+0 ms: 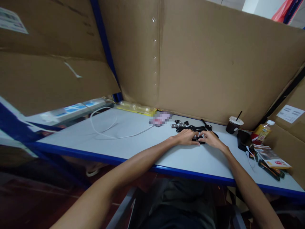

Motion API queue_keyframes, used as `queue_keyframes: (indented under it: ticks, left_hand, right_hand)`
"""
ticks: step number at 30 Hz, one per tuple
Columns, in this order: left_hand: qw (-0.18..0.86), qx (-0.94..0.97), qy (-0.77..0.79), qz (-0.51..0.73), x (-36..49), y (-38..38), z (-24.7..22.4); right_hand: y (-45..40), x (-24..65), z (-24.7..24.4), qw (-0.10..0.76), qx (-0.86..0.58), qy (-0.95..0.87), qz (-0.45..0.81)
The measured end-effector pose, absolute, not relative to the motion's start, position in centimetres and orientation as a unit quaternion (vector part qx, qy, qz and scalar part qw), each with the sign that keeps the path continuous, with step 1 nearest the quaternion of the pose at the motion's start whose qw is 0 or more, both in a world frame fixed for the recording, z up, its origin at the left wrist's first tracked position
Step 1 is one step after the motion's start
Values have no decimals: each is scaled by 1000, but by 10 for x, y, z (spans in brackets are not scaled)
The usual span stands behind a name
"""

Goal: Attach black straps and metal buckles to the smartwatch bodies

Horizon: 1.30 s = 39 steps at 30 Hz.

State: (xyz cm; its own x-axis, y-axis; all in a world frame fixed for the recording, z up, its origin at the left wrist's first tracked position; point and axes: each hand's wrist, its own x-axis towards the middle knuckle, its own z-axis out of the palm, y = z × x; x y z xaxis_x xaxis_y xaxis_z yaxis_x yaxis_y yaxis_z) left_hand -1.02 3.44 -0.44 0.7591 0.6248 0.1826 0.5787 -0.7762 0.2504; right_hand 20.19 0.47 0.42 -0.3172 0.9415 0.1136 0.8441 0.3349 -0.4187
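Both arms reach over the white table. My left hand (188, 137) rests at a pile of black cables (190, 128), its fingers curled at a small dark piece that is too small to name. Facing it from the right, my right hand (209, 138) bends its fingers around the same dark piece, close to the left fingertips. Several small black and metallic parts (181, 123) lie just behind the hands. The fingers partly cover the cables and the piece between them.
A pixelated pink object (161, 119) with a white cord and a yellow-edged plastic package (135, 108) lie left of the hands. To the right stand a lidded cup (233, 126) and a bottle (262, 131), near a packet (274, 158). Cardboard walls (202, 60) enclose the table.
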Motion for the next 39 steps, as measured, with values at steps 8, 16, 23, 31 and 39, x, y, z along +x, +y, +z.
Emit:
queue_keyframes:
  ticks: [8,16,23,31,39]
  left_hand:
    - [91,931,327,134,-10,35,-6]
    - [131,915,330,191,-9,37,-10]
    - [168,902,315,243,-3,49,-21]
    - [172,896,333,239,-2,49,-21]
    - [154,895,347,233,-3,46,-19]
  right_hand:
    - [12,207,-2,207,-546,-799,142]
    - [14,209,0,323,-542,-764,132]
    - [9,198,-2,335,-523,-774,120]
    - [17,201,-13,339,-507,-772,178]
    - [22,203,-14,319,-501,-776,213]
